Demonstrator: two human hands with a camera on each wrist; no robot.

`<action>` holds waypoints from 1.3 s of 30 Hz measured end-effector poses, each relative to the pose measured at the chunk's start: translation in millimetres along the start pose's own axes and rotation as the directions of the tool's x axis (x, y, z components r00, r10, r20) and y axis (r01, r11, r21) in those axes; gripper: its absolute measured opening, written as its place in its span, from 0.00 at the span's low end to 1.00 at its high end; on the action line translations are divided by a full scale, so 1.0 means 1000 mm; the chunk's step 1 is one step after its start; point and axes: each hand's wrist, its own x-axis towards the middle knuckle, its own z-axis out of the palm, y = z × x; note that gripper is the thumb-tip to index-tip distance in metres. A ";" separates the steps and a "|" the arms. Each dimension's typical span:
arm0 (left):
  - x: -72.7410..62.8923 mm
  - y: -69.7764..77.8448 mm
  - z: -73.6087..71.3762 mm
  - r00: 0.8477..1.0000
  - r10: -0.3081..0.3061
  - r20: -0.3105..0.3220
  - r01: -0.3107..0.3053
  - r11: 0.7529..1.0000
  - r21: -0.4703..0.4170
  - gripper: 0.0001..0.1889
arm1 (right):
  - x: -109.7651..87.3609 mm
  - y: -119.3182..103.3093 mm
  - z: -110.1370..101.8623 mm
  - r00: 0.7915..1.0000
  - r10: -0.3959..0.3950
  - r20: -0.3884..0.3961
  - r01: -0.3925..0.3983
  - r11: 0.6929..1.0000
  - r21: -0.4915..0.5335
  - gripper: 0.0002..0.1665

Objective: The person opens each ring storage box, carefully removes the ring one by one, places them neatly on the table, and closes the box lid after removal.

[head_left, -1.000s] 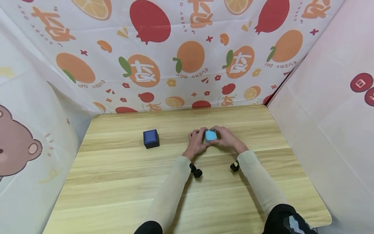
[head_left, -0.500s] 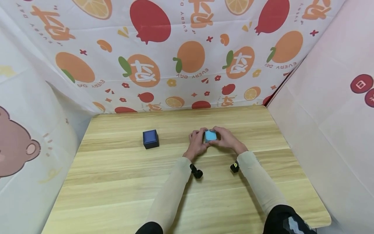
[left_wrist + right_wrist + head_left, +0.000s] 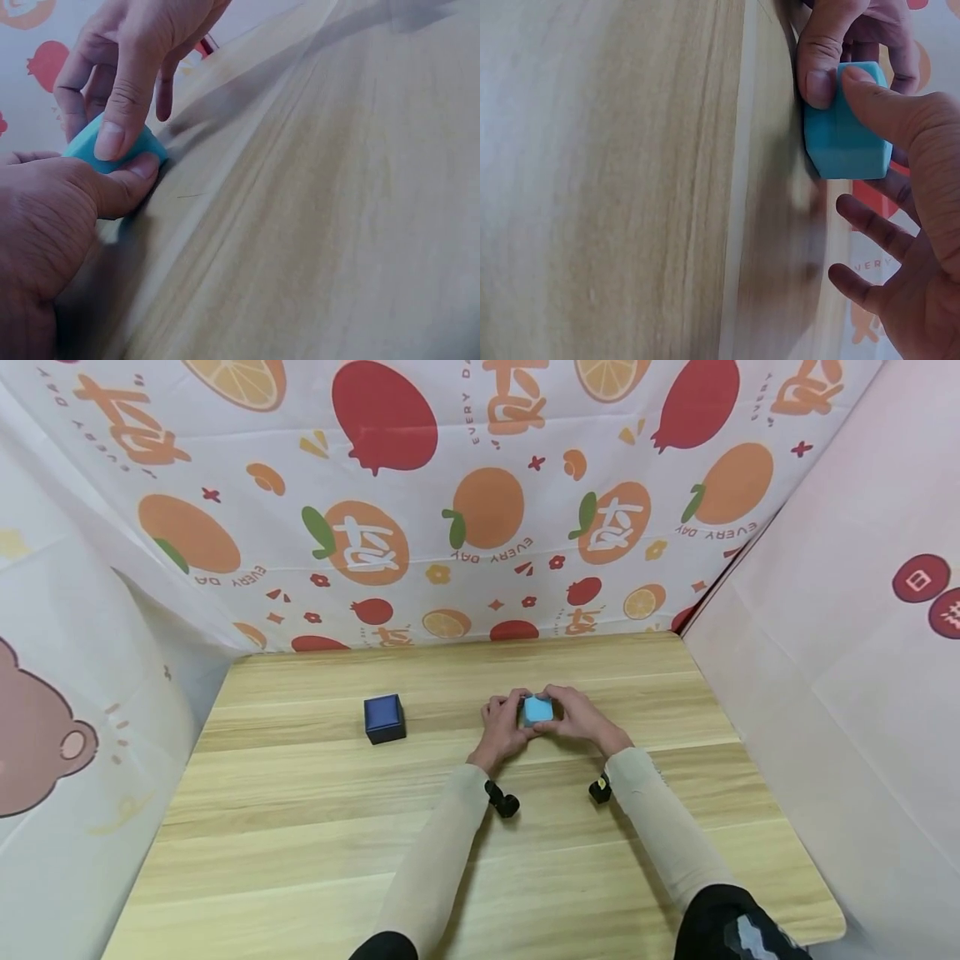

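Note:
A small light-blue box (image 3: 538, 710) with bevelled edges stands on the wooden table, between both hands. My left hand (image 3: 502, 727) grips its left side, thumb on the near face and fingers curled behind. From the right, my right hand (image 3: 581, 717) pinches the same box, thumb in front and index finger at the back top edge. In the right wrist view the two thumbs press side by side on the box (image 3: 847, 150), and the right hand's other fingers are spread off it. The left wrist view shows the box (image 3: 90, 142) partly covered by fingers.
A dark-blue square box (image 3: 385, 718) sits on the table (image 3: 300, 827) to the left of the hands. A fruit-print cloth (image 3: 420, 527) hangs along the back edge. Pale cloth walls (image 3: 832, 610) flank the table on both sides.
Both hands keep their hold on the light-blue box with hardly any movement. The whole head view has shifted slightly.

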 end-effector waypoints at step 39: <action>0.003 -0.001 0.000 0.999 -0.042 -0.005 0.042 0.999 -0.034 0.33 | 0.011 -0.003 -0.014 0.994 0.048 0.098 -0.056 0.995 0.078 0.23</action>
